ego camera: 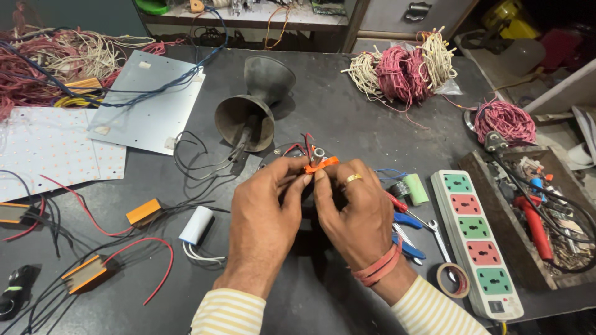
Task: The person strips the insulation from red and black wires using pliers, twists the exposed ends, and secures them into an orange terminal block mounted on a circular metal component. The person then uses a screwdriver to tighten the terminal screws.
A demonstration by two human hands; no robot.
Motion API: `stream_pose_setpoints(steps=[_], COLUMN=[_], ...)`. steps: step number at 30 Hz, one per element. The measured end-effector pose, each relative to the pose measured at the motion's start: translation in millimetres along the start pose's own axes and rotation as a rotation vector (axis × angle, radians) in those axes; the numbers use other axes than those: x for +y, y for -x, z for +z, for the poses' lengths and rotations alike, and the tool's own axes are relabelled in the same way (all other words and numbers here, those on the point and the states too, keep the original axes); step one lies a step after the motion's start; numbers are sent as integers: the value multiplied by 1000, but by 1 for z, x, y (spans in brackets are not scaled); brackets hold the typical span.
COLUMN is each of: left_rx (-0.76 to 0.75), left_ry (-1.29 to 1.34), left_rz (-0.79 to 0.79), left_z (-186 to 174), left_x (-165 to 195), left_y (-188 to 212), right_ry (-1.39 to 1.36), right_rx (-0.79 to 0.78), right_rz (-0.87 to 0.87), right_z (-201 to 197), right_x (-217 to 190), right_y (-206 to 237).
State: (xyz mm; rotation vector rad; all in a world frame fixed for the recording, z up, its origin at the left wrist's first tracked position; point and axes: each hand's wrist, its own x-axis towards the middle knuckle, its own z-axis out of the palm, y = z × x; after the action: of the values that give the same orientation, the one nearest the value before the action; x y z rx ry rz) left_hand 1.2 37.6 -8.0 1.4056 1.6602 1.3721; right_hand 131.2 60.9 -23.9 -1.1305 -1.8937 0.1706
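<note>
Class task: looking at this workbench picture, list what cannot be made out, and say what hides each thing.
Head view:
- Orange part: mostly covered by left hand and right hand.
- Dark round base: hidden behind both hands.
- Power strip: lower end cut by the bottom edge.
- Tray contents: tangled, too small.

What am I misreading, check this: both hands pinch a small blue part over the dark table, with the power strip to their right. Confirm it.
One thing is wrong: the small part is orange, not blue. The head view shows the left hand and right hand pinching it over the dark table, the power strip to their right.
</note>
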Motion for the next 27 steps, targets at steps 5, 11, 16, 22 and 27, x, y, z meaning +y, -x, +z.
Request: stream_pose_setpoints(steps=[5, 11, 16, 22, 27], left_rx=[4, 2, 30, 81, 62], left_ry=[25, -19, 28, 28, 28], left_rz=[16, 1, -15, -26, -43], left_z=[-2, -1, 1, 5, 5], left_x=[2, 0, -6, -10, -9], left_y=[2, 0, -4, -10, -10], right_ry=[-19, 19, -131, -173, -316], right_rx=[-73, -209, -346, -358, -392], right_rz=[58, -84, 25, -36, 123], right_z=[-5, -20, -16, -6, -18], right_x=[0, 12, 26, 37, 51], right_y=[1, 14, 18, 8, 3])
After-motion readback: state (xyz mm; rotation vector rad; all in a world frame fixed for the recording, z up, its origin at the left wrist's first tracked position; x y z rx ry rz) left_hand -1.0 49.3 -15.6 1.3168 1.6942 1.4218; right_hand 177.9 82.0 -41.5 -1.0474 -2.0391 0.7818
